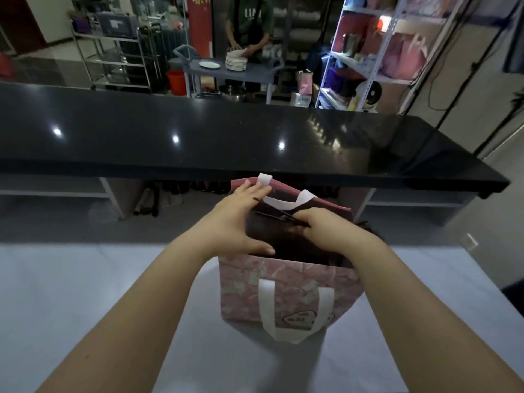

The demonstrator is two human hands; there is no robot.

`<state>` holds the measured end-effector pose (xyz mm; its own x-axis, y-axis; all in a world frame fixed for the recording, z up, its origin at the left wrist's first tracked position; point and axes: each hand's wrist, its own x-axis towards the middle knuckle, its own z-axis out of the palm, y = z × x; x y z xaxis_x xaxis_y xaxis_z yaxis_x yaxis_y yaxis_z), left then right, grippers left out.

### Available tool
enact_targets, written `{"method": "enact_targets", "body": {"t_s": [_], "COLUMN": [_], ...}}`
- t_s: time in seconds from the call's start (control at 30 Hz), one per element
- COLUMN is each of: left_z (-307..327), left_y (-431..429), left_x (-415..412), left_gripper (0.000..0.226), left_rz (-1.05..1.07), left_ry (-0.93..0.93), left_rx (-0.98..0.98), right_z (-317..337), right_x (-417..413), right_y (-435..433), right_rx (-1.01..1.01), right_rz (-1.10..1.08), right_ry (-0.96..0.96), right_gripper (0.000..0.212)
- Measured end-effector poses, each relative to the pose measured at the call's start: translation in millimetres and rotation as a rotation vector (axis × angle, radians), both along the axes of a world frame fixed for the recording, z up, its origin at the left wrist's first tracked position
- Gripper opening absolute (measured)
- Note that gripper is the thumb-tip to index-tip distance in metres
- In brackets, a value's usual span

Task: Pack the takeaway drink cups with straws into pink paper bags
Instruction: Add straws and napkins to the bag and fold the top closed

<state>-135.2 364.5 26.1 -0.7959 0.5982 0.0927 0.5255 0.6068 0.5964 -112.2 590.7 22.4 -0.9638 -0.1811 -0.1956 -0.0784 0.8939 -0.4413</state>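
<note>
A pink patterned paper bag (pixel 286 290) with white handles stands upright on the pale table (pixel 85 293), its mouth open toward me. My left hand (pixel 238 219) spreads over the bag's left rim, thumb on the near edge and fingers reaching the far wall. My right hand (pixel 323 225) is inside the mouth on the right side and pinches thin dark straws (pixel 279 215) that point left across the opening. The bag's inside is dark, and I cannot make out any cup in it.
A long black counter (pixel 226 137) runs across just beyond the table. Behind it a person stacks white plates (pixel 236 61) on a grey cart. White shelving (pixel 377 49) with pink bags stands at the back right. A red bucket (pixel 175 80) sits on the floor.
</note>
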Motion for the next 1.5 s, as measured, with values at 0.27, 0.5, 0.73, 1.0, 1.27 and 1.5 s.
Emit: {"method": "enact_targets", "body": {"t_s": [0.27, 0.5, 0.73, 1.0, 1.27, 1.5], "left_z": [-6.8, 9.0, 31.0, 64.5, 60.6, 58.4], "left_y": [-4.2, 16.2, 63.5, 114.9, 114.1, 64.3], "left_x": [2.1, 10.1, 16.0, -13.5, -61.1, -85.0], "left_gripper": [0.102, 0.064, 0.055, 0.043, 0.042, 0.038], "left_rz": [-0.004, 0.107, 0.046, -0.058, -0.169, -0.131], "left_ry": [0.082, 0.484, 0.562, 0.628, 0.544, 0.510], "left_rx": [0.061, -0.093, -0.108, -0.266, -0.466, -0.490], "right_z": [8.5, 33.5, 61.5, 68.8, 56.5, 38.8], "right_x": [3.2, 26.8, 53.2, 31.2, -20.3, -60.3], "right_y": [-9.2, 0.9, 46.8, 98.2, 116.4, 119.7], "right_rx": [0.166, 0.022, -0.057, -0.049, 0.093, 0.203], "right_rz": [-0.070, -0.096, -0.223, -0.180, 0.004, 0.166], "right_ry": [0.009, 0.090, 0.271, 0.407, 0.405, 0.399], "right_gripper": [0.041, 0.034, 0.018, 0.020, 0.022, 0.022]}}
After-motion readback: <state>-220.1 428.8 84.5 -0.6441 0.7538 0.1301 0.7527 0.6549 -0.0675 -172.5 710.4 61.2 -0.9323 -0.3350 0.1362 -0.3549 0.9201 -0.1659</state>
